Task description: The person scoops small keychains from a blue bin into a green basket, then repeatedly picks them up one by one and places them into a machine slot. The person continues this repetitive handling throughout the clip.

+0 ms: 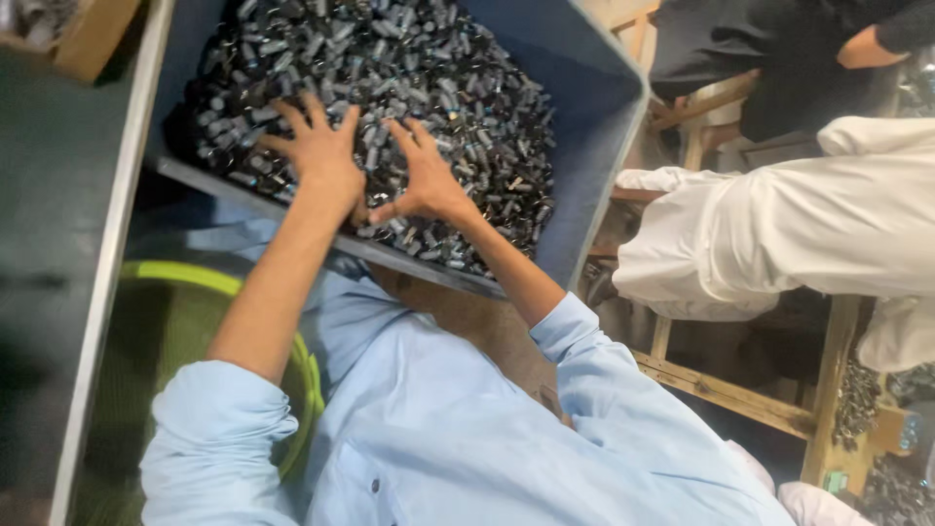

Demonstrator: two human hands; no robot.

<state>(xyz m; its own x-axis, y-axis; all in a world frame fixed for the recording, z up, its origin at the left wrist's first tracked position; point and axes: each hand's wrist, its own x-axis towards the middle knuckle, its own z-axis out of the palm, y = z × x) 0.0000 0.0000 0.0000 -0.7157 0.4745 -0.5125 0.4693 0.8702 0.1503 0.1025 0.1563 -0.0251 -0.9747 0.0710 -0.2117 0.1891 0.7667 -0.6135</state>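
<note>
Both hands are spread flat on the heap of small dark cylindrical parts [429, 68] filling the blue bin [594, 107], left hand [317, 146] and right hand [426, 180] side by side near its closest wall, fingers wide, gripping nothing. Looks like the bin's still nearly full, so plenty left. A green basket [195, 282] sits just below the bin, and someone in white [779, 234] stands right of it.

Looks steeply down from head height, close over the blue bin [594, 127] of small dark cylinders [429, 58], tilted sideways, bin at top centre.
</note>
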